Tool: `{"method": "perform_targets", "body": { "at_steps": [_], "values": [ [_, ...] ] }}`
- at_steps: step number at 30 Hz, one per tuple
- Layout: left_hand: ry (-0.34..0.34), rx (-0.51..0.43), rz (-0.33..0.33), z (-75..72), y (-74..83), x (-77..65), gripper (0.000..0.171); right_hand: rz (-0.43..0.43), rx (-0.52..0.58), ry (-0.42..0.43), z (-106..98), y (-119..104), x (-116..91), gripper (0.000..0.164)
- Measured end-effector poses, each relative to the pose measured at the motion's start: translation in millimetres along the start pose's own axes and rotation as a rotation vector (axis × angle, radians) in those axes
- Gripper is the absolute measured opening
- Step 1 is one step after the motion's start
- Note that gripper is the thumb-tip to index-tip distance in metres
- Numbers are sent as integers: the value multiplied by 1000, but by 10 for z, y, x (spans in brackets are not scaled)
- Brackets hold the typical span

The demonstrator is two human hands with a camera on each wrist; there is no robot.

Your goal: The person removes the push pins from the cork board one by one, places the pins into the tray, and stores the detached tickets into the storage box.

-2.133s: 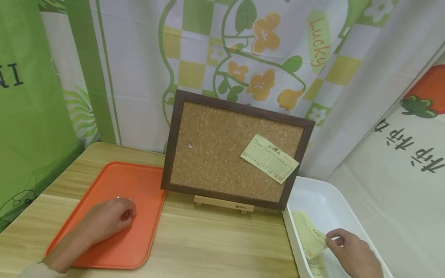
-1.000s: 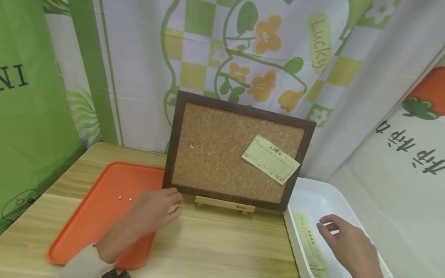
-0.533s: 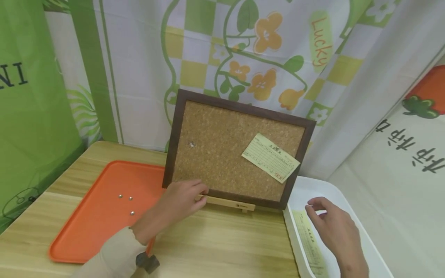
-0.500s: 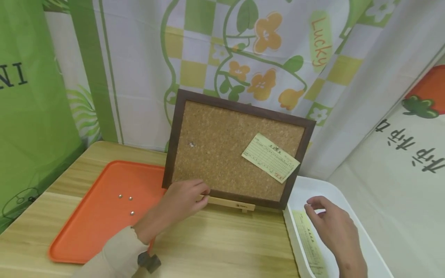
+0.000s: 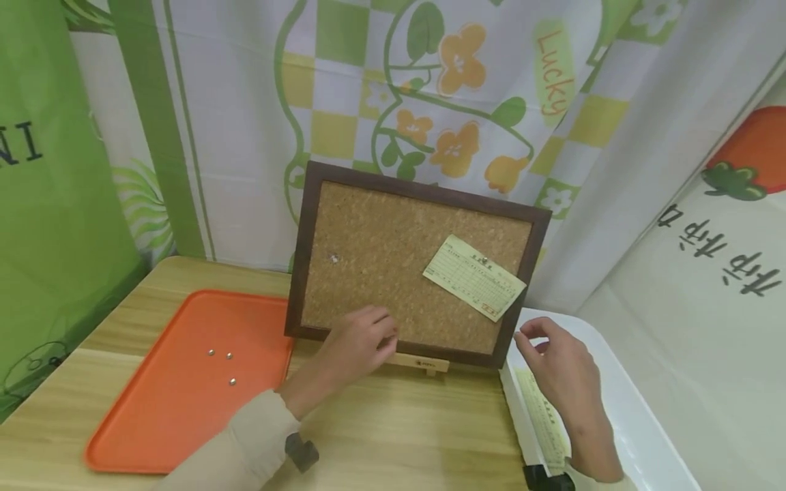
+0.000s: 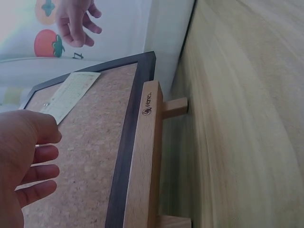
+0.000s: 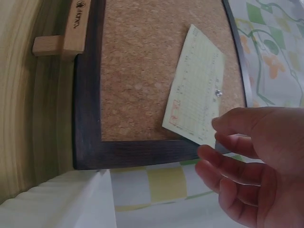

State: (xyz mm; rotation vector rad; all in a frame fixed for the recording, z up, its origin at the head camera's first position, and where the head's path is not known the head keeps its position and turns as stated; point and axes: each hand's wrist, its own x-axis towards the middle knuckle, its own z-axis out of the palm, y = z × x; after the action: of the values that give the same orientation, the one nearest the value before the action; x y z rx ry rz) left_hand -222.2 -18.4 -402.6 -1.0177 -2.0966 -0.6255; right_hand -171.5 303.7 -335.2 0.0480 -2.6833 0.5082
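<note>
A cork board (image 5: 393,266) with a dark brown frame leans on a small wooden easel (image 5: 424,361). One silver pushpin (image 7: 218,93) fixes a tilted yellow form slip (image 5: 473,278) to its right side. My left hand (image 5: 362,337), fingers loosely bent, hovers before the lower part of the board; nothing shows between them in the left wrist view. Near the board's lower right edge is my right hand (image 5: 561,361), thumb and fingers apart, nothing visible in them. Further yellow slips (image 5: 543,416) lie in the white bin (image 5: 638,416) below it.
An orange tray (image 5: 184,409) on the left of the wooden table (image 5: 417,436) bears three small silver pushpins (image 5: 230,355). More silver metal (image 5: 334,258) sits on the cork's left side. A patterned curtain (image 5: 239,136) hangs behind the board.
My left hand has moved right from over the tray to the board, uncovering the pushpins. My right hand has let go of a yellow slip in the bin and risen left toward the board.
</note>
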Motion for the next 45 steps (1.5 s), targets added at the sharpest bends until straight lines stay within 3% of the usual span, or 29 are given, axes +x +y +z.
{"method": "perform_targets", "body": {
  "at_steps": [14, 19, 23, 28, 36, 45],
  "values": [
    [4, 48, 73, 366, 108, 547, 6, 15, 99, 169, 160, 131, 253, 26],
    [12, 14, 71, 463, 135, 677, 6, 4, 173, 221, 202, 176, 325, 35],
    [23, 15, 53, 534, 151, 791, 7, 14, 180, 217, 211, 183, 377, 36],
    [-8, 36, 19, 575, 208, 957, 10, 28, 172, 215, 196, 211, 442, 32],
    [-5, 103, 50, 647, 249, 1176, 10, 25, 240, 244, 223, 241, 503, 31],
    [-46, 124, -35, 644, 181, 1363, 15, 53, 273, 255, 264, 244, 599, 31]
  ]
}}
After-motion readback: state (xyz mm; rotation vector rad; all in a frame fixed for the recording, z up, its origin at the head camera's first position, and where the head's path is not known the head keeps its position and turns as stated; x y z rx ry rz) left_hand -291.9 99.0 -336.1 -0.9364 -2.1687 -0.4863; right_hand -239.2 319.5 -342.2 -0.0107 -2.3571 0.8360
